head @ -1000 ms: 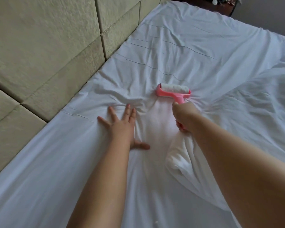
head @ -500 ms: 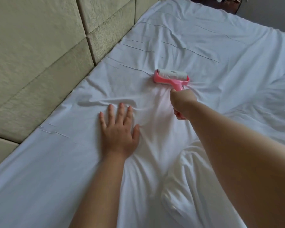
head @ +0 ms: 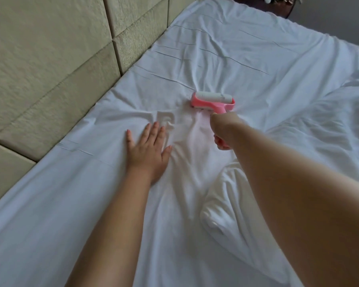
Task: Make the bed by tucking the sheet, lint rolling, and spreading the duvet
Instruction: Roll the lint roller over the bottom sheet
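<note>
A white sheet covers the mattress and is creased around my hands. My right hand grips the handle of a pink lint roller, whose white roll lies on the sheet in the middle of the bed. To its left, my left hand presses flat on the sheet with straight, spread fingers. A bunched white duvet lies on the right half of the bed, partly hidden by my right arm.
A padded beige headboard runs along the bed's left edge. A dark wooden nightstand with small objects stands beyond the far corner, next to a grey wall.
The lint roller first rolled farther from me across the sheet, then came back a little. My left hand shifted on the sheet, its thumb drawn in.
</note>
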A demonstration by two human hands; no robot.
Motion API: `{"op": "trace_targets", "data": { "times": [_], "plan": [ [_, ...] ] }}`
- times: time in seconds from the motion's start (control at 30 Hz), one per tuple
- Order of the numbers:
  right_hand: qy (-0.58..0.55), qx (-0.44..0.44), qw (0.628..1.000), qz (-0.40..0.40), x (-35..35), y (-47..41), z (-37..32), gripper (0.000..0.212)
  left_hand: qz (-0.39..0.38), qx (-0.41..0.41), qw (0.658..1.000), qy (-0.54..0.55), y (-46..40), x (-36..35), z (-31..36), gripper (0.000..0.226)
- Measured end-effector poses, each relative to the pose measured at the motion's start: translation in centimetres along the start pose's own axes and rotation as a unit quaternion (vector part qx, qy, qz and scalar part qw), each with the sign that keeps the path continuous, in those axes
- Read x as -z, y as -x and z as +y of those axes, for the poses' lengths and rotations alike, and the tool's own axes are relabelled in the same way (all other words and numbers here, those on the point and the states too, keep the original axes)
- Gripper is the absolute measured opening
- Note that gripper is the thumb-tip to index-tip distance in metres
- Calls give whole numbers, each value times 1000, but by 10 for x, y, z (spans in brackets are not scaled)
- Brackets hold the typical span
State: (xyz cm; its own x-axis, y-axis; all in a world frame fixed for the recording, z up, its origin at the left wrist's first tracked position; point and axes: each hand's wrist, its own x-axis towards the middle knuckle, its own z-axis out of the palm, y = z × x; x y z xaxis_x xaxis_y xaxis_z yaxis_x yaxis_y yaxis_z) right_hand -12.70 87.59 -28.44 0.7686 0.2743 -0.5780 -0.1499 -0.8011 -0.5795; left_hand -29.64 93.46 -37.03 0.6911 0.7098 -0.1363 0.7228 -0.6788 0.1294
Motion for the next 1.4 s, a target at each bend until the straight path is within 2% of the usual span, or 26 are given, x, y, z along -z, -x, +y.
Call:
{"op": "trace_targets", "data": {
  "times": [0.2, 0.33, 0.43, 0.57, 0.63, 0.7, 0.83, 0.93, 1.0, 1.07, 1.13, 1.2, 1.3, 1.4],
  "plan": [
    [71, -10, 997, -21, 22, 53, 22, 13, -138, -3, 990, -12, 39, 29, -9, 57],
    [137, 75, 987, -31, 38, 95, 46, 19, -193, 13, 981, -3, 73, 41, -13, 54],
    [190, 107, 975, -38, 33, 118, 68, 34, -209, 31, 977, 11, 101, 42, -20, 51],
    [221, 160, 961, -53, 21, 153, 94, 39, -216, 37, 975, -18, 144, 39, -24, 48],
    [233, 187, 951, -77, 12, 169, 113, 35, -217, 52, 974, -39, 167, 35, -23, 49],
    [222, 192, 951, -96, 6, 176, 135, 22, -211, 61, 974, -61, 188, 27, -21, 50],
    [250, 131, 949, -141, 21, 186, 158, 22, -212, 104, 969, -74, 228, 14, -18, 53],
    [285, 122, 936, -164, 40, 201, 162, 16, -203, 106, 970, -81, 256, 6, -18, 55],
    [324, 160, 918, -162, 49, 215, 165, 8, -213, 116, 968, -72, 275, 7, -11, 56],
    [350, 205, 899, -163, 56, 230, 172, 14, -221, 112, 967, -65, 292, 7, -1, 59],
    [371, 260, 879, -151, 58, 246, 182, 11, -230, 113, 965, -54, 306, 6, 8, 60],
    [394, 296, 859, -137, 58, 259, 194, 34, -236, 115, 964, -45, 317, 7, 14, 61],
    [403, 285, 857, -148, 62, 272, 211, 26, -236, 120, 964, -18, 329, 9, 16, 58],
    [394, 242, 872, -162, 66, 280, 229, 45, -242, 125, 962, 2, 340, 10, 15, 56]
  ]
}}
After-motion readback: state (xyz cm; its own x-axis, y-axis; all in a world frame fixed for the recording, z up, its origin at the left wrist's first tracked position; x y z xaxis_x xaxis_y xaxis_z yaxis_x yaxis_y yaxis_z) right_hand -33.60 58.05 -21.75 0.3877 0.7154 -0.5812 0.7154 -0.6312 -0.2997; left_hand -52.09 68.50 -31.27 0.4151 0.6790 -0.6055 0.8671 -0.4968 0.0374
